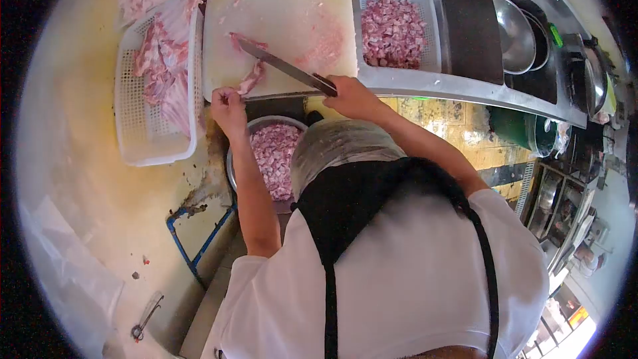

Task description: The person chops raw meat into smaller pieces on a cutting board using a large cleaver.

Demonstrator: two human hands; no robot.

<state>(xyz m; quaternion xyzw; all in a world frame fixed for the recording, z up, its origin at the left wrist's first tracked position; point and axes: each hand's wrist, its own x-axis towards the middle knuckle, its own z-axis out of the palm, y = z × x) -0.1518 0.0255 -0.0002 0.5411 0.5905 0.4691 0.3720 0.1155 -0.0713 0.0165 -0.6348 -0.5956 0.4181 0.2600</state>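
Observation:
My right hand is wrapped round the dark handle of a knife. Its long blade points up and left across the white cutting board. At the board's front left corner, my left hand is closed, its fingertips at the lower end of a narrow strip of raw meat. The strip runs up toward the blade, which partly covers it. Another thin piece of meat lies by the knife tip. Small scraps and pink smears mark the board.
Left of the board stands a white basket with large raw meat pieces. A white basket of diced meat sits to the right. Below the board, a metal bowl holds more diced meat. Metal bowls stand far right.

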